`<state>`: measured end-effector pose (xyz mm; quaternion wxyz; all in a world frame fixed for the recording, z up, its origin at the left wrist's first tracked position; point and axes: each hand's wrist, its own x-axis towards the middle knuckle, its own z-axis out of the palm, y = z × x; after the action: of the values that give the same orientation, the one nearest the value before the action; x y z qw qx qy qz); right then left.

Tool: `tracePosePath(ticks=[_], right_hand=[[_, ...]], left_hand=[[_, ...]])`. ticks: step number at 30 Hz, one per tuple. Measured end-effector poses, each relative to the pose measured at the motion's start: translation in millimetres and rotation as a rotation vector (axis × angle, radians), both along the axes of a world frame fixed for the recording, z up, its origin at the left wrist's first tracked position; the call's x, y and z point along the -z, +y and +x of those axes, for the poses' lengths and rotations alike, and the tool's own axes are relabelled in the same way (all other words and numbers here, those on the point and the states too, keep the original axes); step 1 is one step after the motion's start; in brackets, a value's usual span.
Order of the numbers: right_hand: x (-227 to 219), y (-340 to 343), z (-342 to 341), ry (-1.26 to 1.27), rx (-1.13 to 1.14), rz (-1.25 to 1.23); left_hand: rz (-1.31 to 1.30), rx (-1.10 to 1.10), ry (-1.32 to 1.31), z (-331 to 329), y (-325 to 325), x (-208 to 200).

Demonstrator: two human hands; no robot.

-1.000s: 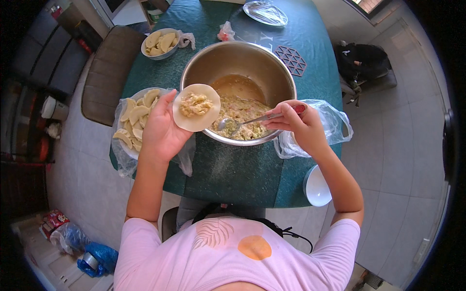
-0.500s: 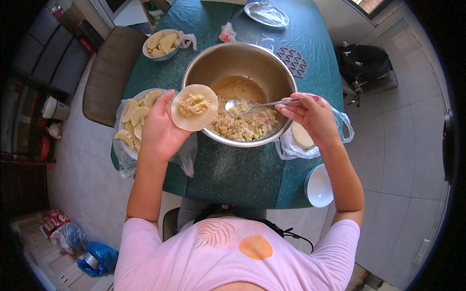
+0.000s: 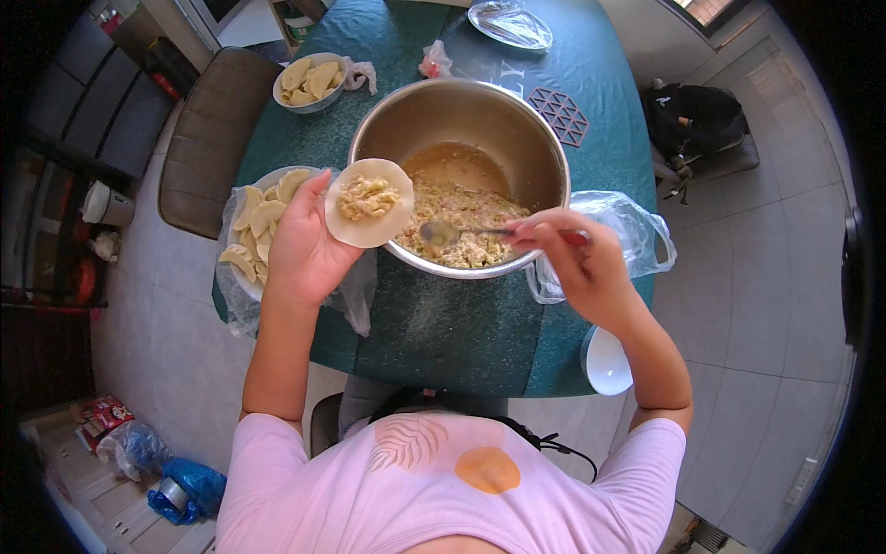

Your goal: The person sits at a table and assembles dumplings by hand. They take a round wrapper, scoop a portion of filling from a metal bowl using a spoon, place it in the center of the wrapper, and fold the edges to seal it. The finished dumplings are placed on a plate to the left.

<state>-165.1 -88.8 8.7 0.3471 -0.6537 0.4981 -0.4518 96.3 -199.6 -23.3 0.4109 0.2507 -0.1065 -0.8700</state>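
Note:
My left hand [image 3: 312,235] holds a round dumpling wrapper [image 3: 395,224] at its edge, left of the steel bowl. A mound of minced filling [image 3: 366,197] lies in the middle of the wrapper. My right hand [image 3: 577,254] grips a metal spoon [image 3: 441,233] by its handle over the bowl's near right rim. The spoon's head is just over or in the filling mixture [image 3: 471,208]; whether it touches is hard to see. That mixture covers the near part of the large steel bowl [image 3: 461,97], with brownish liquid behind it.
A plate of folded dumplings [image 3: 263,226] stands on plastic at the left, and another bowl of dumplings [image 3: 309,83] behind it. A clear plastic bag [image 3: 632,231] is at the right, above a small white bowl [image 3: 607,360]. A hexagonal trivet [image 3: 558,117] and a wrapped plate [image 3: 510,26] lie farther back.
My right hand has moved down and slightly left, bringing the spoon nearer the bowl's near side and turning its head. The left hand with the wrapper has hardly moved.

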Motion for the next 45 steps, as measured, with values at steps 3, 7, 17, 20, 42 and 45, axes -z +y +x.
tracePosePath(ticks=[3,7,17,20,42,45], right_hand=[[-11.0,-4.1,-5.4,0.083,0.138,-0.027],[-15.7,-1.5,-5.6,0.157,0.069,0.001],[11.7,-12.2,2.5,-0.382,0.207,0.388],[14.1,-23.4,-4.8,-0.586,0.301,0.576],[-42.7,12.4,-2.6,0.062,-0.107,-0.265],[-47.7,21.3,1.0,0.294,-0.197,-0.373]], left_hand=[[0.0,-0.008,-0.023,2.1,-1.7,0.9],[0.012,-0.006,-0.004,4.2,-2.3,5.7],[0.022,-0.006,0.002,3.7,-3.5,9.6],[0.025,-0.02,-0.018,4.6,-3.7,9.4],[0.058,0.251,0.125,-29.3,10.1,-1.7],[0.06,0.262,0.118,-29.2,10.2,-2.3]])
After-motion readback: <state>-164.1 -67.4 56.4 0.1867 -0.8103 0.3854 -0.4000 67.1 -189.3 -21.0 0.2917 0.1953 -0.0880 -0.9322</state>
